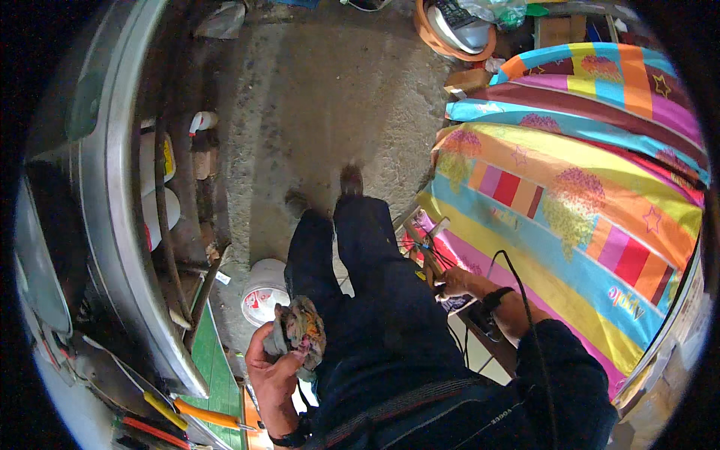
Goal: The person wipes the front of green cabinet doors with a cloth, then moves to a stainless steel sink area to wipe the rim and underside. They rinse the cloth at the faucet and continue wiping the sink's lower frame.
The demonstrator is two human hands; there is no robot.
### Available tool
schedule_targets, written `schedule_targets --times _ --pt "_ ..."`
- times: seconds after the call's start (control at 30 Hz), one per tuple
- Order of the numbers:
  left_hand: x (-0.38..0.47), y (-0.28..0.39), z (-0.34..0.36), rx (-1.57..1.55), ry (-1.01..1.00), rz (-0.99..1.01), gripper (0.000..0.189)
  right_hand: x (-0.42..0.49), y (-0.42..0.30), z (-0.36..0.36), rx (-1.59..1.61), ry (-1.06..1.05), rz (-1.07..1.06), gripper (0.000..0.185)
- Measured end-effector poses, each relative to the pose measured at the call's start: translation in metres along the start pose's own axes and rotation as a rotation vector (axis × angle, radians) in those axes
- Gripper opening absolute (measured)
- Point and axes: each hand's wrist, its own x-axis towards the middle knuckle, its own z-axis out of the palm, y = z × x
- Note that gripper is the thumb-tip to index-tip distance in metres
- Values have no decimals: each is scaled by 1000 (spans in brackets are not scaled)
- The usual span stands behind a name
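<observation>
My left hand (274,372) grips a crumpled, stained rag (308,336), with the thumb pressed on its near side. Just beyond the rag, on the floor, stands a white plastic bucket (269,281) with red marking. Over to the right, my right hand (462,283) reaches down beside my leg, its fingers curled against a small wooden frame (428,253). Dark thin cables (444,260) run around that frame. Whether the fingers hold anything there, I cannot tell. A black cord (526,301) loops up in front of the right forearm.
Brightly striped fabric (506,225) covers a large surface at right. A metal counter edge (112,185) curves along the left, with white containers (159,211) beneath it. Orange-handled (205,413) and yellow-handled tools (164,409) lie lower left. An orange basin (478,53) holding dishes stands at the far right.
</observation>
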Motion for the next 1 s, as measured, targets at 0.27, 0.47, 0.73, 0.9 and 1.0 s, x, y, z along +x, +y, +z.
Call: schedule_targets --times 0.27,0.47,0.73,0.9,1.0 --pt "61 28 56 -57 166 -62 54 34 29 -92 -109 -128 -48 45" --pt "104 48 88 20 254 -176 57 55 26 -135 -8 -238 -93 43" --pt "145 48 81 65 297 -229 65 87 4 -183 89 -316 -121 43" --pt "177 36 56 58 311 -364 67 113 -4 -197 137 -328 -115 43" --pt "195 29 50 158 366 -305 69 116 -5 -199 179 -346 -122 43"
